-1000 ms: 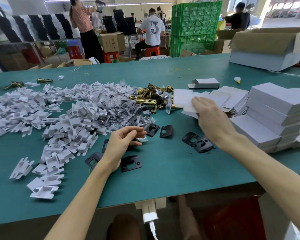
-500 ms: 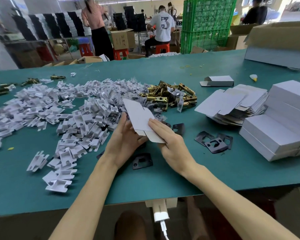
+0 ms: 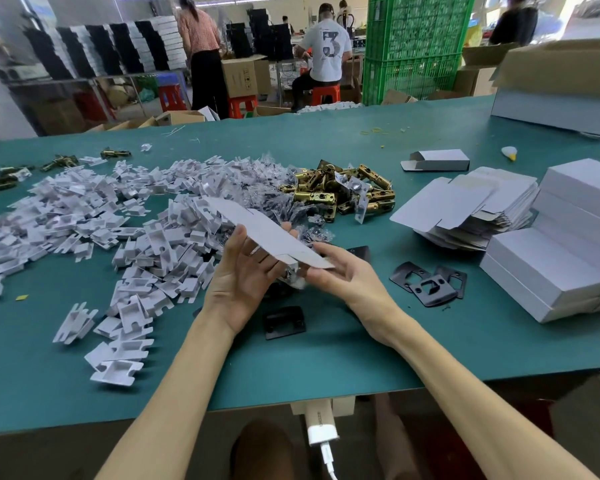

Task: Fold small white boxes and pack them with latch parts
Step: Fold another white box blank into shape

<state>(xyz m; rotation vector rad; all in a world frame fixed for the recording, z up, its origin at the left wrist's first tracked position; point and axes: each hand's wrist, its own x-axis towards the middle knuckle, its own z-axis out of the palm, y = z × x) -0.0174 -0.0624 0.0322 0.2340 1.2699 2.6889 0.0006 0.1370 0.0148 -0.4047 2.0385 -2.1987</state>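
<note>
A flat unfolded white box blank (image 3: pixel 257 226) is held tilted above the green table, between both hands. My left hand (image 3: pixel 243 275) supports it from below with the palm up. My right hand (image 3: pixel 340 271) grips its near right end. Brass latch bodies (image 3: pixel 343 194) lie heaped behind the blank. Black strike plates (image 3: pixel 426 282) rest to the right of my right hand, and another black plate (image 3: pixel 284 322) lies under my wrists. A stack of flat box blanks (image 3: pixel 465 209) sits at the right.
A wide pile of white plastic inserts (image 3: pixel 118 230) covers the left half of the table. Closed white boxes (image 3: pixel 561 254) are stacked at the right edge. One folded box (image 3: pixel 437 160) lies farther back. People work beyond the table, near green crates (image 3: pixel 416 46).
My right hand took a blank from the stack at the right and brought it to the middle. My left hand came up under it, and the blank has since tipped flatter.
</note>
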